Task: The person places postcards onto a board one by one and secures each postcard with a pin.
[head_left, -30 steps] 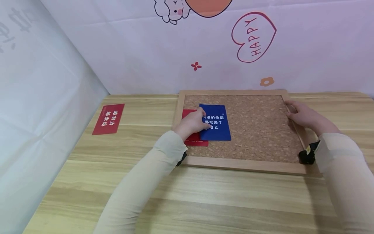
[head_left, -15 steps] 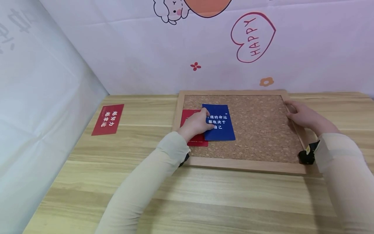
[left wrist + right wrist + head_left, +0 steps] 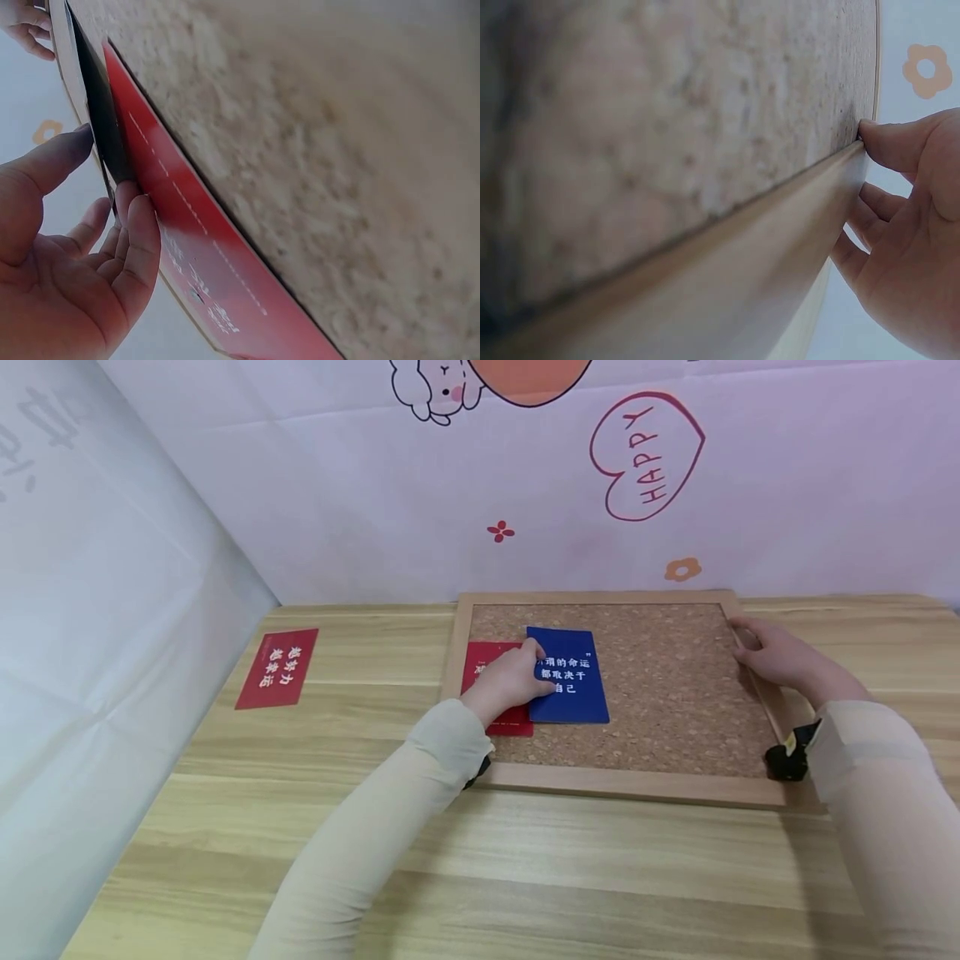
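Note:
My left hand (image 3: 510, 678) pinches the left edge of a blue card (image 3: 573, 677) with white writing. In the left wrist view, the blue card (image 3: 99, 112) shows nearly edge-on, standing a little off a red card (image 3: 199, 210). That red card (image 3: 513, 718) lies on the left part of a wood-framed cork board (image 3: 675, 693), partly hidden by my hand and the blue card. At the board's right side, my right hand (image 3: 791, 660) grips the frame. The right wrist view shows the thumb of this hand (image 3: 922, 217) on the frame's inner edge and its fingers outside.
Another red card (image 3: 279, 668) with white writing lies on the wooden table (image 3: 570, 877), left of the board. Behind the table hangs a white printed cloth (image 3: 360, 493). A plain white sheet (image 3: 112, 593) hangs along the left side.
My left hand has slid the blue card slightly to the right, exposing more of the red card on the board. The right hand stays on the frame.

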`<action>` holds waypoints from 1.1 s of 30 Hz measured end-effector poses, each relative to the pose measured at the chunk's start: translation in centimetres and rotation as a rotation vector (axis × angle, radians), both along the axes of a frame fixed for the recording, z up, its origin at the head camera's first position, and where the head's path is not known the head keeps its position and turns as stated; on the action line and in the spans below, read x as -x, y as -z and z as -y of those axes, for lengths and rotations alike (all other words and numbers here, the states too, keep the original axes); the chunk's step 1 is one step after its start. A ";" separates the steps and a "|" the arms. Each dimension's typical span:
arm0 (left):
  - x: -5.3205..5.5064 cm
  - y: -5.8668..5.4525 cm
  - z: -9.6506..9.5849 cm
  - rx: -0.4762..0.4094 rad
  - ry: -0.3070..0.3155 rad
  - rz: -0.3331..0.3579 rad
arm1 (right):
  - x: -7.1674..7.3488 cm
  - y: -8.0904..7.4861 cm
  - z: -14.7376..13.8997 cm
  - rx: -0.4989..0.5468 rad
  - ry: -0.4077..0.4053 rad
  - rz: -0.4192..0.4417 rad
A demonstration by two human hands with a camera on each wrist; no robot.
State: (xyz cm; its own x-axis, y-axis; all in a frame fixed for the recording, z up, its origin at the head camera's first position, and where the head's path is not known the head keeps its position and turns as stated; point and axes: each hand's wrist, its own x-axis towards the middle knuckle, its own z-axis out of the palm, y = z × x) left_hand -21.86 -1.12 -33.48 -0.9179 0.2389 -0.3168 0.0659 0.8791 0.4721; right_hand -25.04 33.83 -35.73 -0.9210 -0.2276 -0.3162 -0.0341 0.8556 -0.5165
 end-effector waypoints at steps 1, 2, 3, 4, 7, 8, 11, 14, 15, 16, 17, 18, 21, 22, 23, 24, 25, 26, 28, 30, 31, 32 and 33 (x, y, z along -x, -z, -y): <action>0.0 0.0 -0.1 0.000 0.001 -0.002 | 0.0 0.0 0.0 0.001 0.000 -0.002; 0.0 0.0 -0.1 0.001 0.001 -0.003 | 0.0 0.0 0.0 0.001 -0.001 -0.004; 0.0 0.1 -0.2 0.005 0.002 -0.005 | 0.0 0.0 0.0 0.001 -0.001 -0.007; 0.0 0.1 -0.2 0.007 0.002 -0.006 | 0.0 -0.1 0.0 0.003 -0.001 -0.008; 0.0 0.1 -0.2 0.007 0.002 -0.005 | 0.0 -0.1 0.1 0.004 -0.002 -0.009; 0.0 0.1 -0.2 0.009 0.004 -0.006 | 0.0 -0.2 0.1 0.006 -0.001 -0.007; -0.1 0.1 -0.2 0.011 0.004 -0.005 | 0.0 -0.2 0.1 0.011 0.000 0.002; 0.0 0.2 -0.3 0.017 0.004 -0.011 | -0.1 -0.2 0.1 0.007 0.002 0.004; 0.0 0.2 -0.4 0.018 0.004 -0.011 | -0.1 -0.2 0.1 0.004 0.002 0.004; -0.1 0.2 -0.4 0.022 0.008 -0.015 | -0.1 -0.2 0.1 0.000 0.002 0.002; -0.1 0.2 -0.5 0.026 0.012 -0.018 | -0.1 -0.2 0.1 -0.003 0.002 0.001; -0.1 0.2 -0.6 0.030 0.014 -0.022 | -0.1 -0.2 0.1 -0.005 0.002 -0.001; -0.1 0.2 -0.8 0.039 0.020 -0.024 | -0.1 -0.1 0.0 -0.009 0.001 -0.001; -0.1 0.2 -0.8 0.038 0.020 -0.024 | -0.1 -0.1 0.0 -0.011 0.002 0.000; 0.0 0.3 -0.8 0.036 0.019 -0.023 | -0.1 -0.1 0.0 -0.011 0.004 0.002; 0.0 0.3 -0.8 0.029 0.017 -0.020 | -0.1 -0.1 0.0 -0.013 0.004 0.003; 0.0 0.3 -0.7 0.021 0.016 -0.016 | -0.1 -0.1 0.0 -0.013 0.006 0.004; 0.1 0.3 -0.7 0.013 0.015 -0.011 | -0.1 -0.1 0.0 -0.013 0.006 0.005; 0.1 0.4 -0.6 -0.005 0.014 0.000 | 0.0 -0.1 0.0 -0.009 0.006 0.004; 0.2 0.4 -0.5 -0.023 0.012 0.012 | 0.0 -0.1 0.1 -0.005 0.003 0.001; 0.2 0.4 -0.4 -0.029 0.013 0.018 | 0.0 -0.1 0.1 -0.003 0.002 0.000; 0.2 0.4 -0.4 -0.035 0.015 0.023 | 0.0 -0.1 0.1 -0.003 0.002 -0.001; 0.3 0.4 -0.4 -0.041 0.018 0.028 | 0.0 -0.1 0.1 -0.002 0.002 -0.001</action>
State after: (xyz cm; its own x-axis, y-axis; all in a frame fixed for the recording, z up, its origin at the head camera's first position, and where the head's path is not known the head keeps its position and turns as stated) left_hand -22.13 -0.77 -33.91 -0.9043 0.2683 -0.3319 0.0675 0.8578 0.5095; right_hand -25.07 33.77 -35.59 -0.9218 -0.2251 -0.3156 -0.0331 0.8568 -0.5145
